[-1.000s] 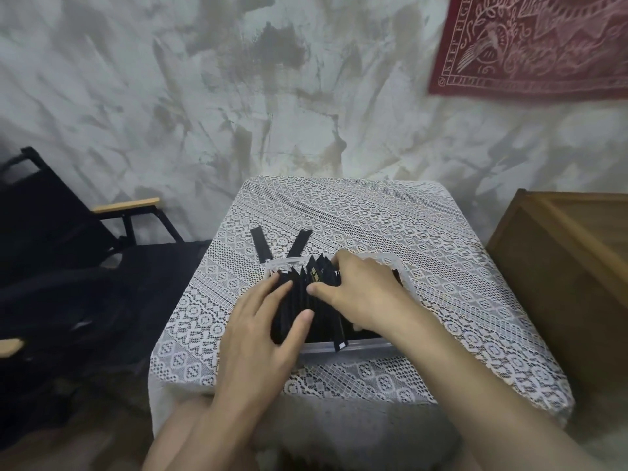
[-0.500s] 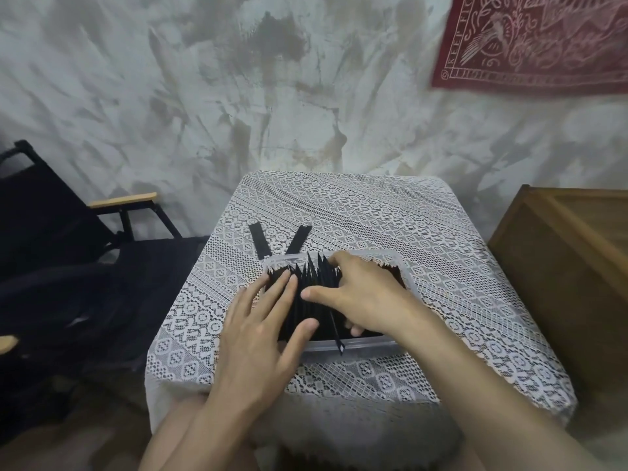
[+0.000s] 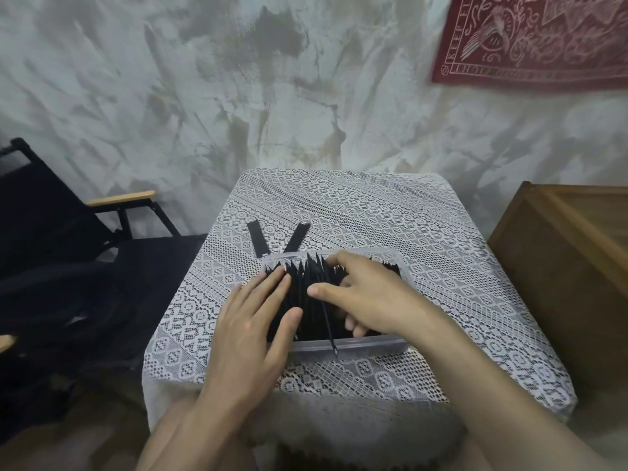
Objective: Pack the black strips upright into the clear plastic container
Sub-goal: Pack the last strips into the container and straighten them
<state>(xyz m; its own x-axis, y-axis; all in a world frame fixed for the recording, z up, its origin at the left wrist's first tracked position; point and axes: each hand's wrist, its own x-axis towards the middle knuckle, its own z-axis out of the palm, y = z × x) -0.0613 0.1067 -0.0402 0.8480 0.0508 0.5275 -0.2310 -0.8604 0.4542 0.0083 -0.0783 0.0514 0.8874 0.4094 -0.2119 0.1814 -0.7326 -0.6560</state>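
Both hands work the black strips (image 3: pixel 306 283) in the clear plastic container (image 3: pixel 367 346) near the table's (image 3: pixel 441 266) front edge

The strips stand upright, packed in the container; one slanting strip (image 3: pixel 329 329) pokes over its front wall. The left hand (image 3: pixel 251 331) lies with straight fingers against the pack's left side, its grip released. The right hand (image 3: pixel 367 297) curls its fingers down into the pack, and I cannot tell whether its grip has any strip. Two loose strips (image 3: pixel 257 239) lie flat just beyond the container, toward the far edge
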